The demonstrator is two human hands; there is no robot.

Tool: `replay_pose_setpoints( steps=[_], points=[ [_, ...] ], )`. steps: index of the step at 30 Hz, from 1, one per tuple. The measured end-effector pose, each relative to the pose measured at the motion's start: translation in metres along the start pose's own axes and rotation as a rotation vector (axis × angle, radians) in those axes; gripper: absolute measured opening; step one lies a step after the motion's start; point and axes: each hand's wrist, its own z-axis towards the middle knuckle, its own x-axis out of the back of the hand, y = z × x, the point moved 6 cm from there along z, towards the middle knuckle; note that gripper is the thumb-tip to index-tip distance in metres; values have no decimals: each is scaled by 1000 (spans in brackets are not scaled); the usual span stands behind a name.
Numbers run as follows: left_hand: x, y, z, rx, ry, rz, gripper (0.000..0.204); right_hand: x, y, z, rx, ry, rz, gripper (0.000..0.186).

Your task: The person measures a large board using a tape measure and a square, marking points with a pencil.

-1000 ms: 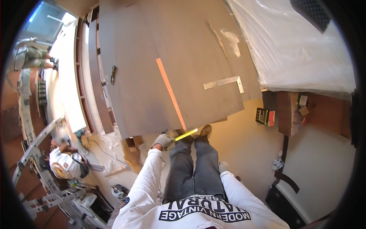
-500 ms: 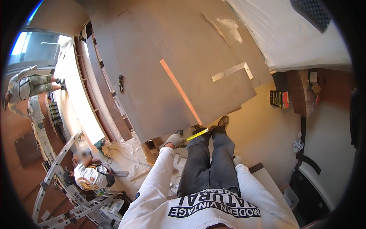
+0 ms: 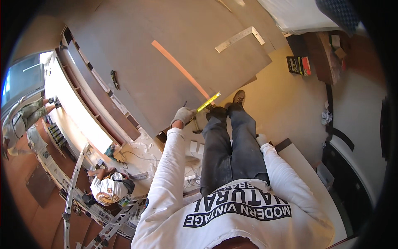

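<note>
My left hand (image 3: 183, 115) wears a grey glove and is closed on a tape measure (image 3: 208, 102). Its yellow blade reaches out to the right, over the near end of a thin orange-brown strip (image 3: 179, 70). The tape's case is hidden by the hand. A dark, pencil-like stick (image 3: 185, 103) pokes up beside the fingers. Just below the hand shows a hammer (image 3: 196, 126); I cannot tell whether it is held. The strip lies on a large grey-brown board (image 3: 137, 54). My right hand (image 3: 261, 140), gloved, rests by my right thigh, its fingers mostly hidden.
A metal square (image 3: 238, 39) and a dark hand tool (image 3: 114, 79) lie on the board. At right stands a black-and-red box (image 3: 299, 65). Two co-workers, one crouching (image 3: 108, 186) and one standing (image 3: 25, 120), are at left near an aluminium ladder (image 3: 74, 186).
My left hand has moved forward with the tape measure, whose blade now points up and right across the strip's near end. The view has shifted. The crouching co-worker's arms have moved.
</note>
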Motion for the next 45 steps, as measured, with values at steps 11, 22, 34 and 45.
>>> replay_pose_setpoints(
  steps=[11, 22, 34, 45],
  points=[
    [-21, -11, -18, 74, 75, -304, 43, 53, -50, -21, -150, 245, -131, 31],
    [-88, 21, -47, 134, 85, -1275, 30, 67, -293, -14, 715, -124, 146, 33],
    [-138, 36, -69, 196, 210, -1297, 36, 18, -328, -31, 587, -102, 78, 28],
    [-219, 100, -25, 56, 392, -1529, 29, 39, -434, 128, 1165, -32, -707, 24]
  ],
)
